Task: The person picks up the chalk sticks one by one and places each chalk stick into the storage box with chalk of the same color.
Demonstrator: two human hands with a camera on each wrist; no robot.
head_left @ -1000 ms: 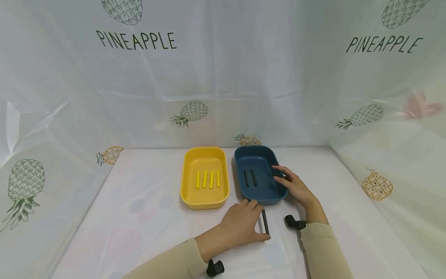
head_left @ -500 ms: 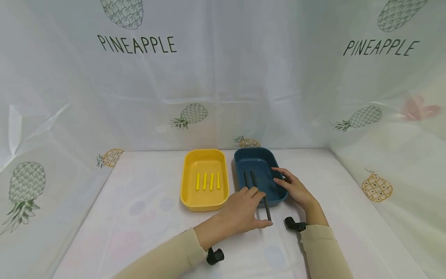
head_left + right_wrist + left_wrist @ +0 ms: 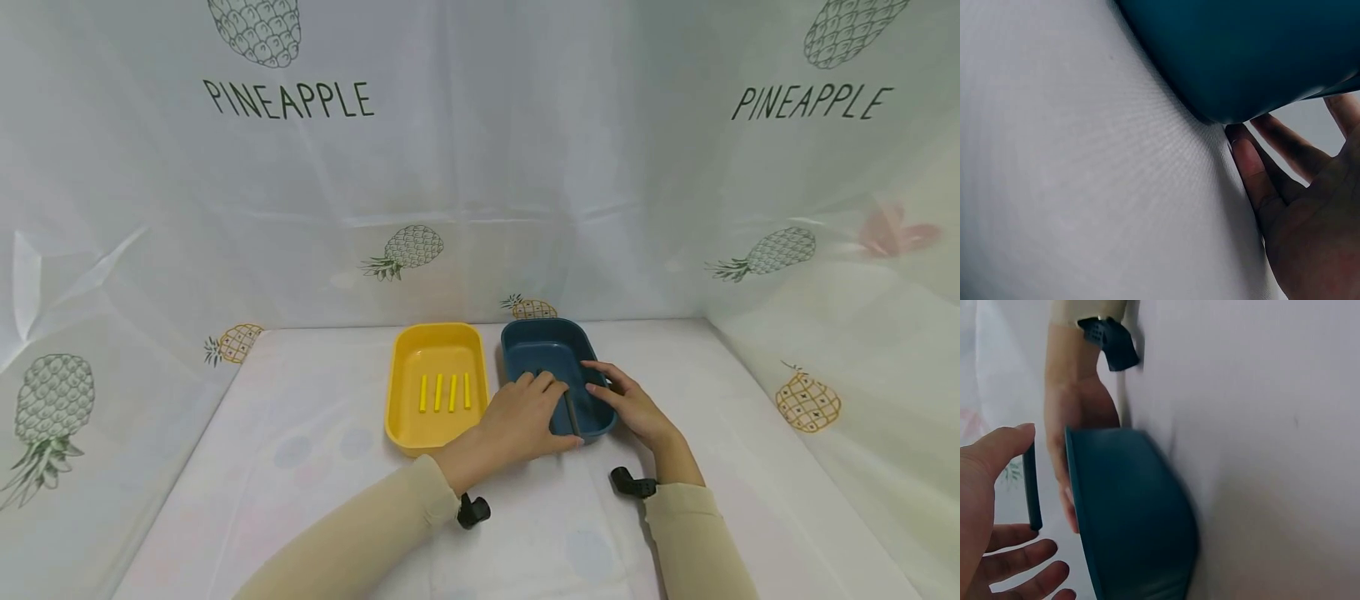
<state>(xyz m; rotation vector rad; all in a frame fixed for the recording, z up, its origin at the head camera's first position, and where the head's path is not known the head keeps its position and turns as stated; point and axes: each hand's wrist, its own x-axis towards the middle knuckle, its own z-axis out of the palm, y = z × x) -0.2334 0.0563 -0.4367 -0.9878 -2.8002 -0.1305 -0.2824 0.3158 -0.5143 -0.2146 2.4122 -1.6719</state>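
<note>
My left hand [image 3: 525, 417] pinches a dark stick [image 3: 572, 412] near its two ends, thumb at one end and a finger at the other, as the left wrist view shows. It is above the front part of a deep blue rectangular tray [image 3: 551, 329]. Two other dark sticks lie inside that tray, mostly hidden behind the hand. My right hand [image 3: 637, 408] holds the tray's right side, with fingertips over the rim and other fingers against the outer wall [image 3: 1241, 62]. In the left wrist view the held stick [image 3: 1031, 487] stands beside the tray's rim.
To the left stands a yellow tray [image 3: 437, 435] with several short yellow sticks [image 3: 438, 393] in a row. Both trays stand on a white cloth-covered table [image 3: 315, 500]. A pineapple-printed sheet [image 3: 480, 167] rises behind and at the sides.
My left hand has lifted the dark stick from the table in front and carried it forward over the blue tray. My right hand has stayed at the tray's side.
</note>
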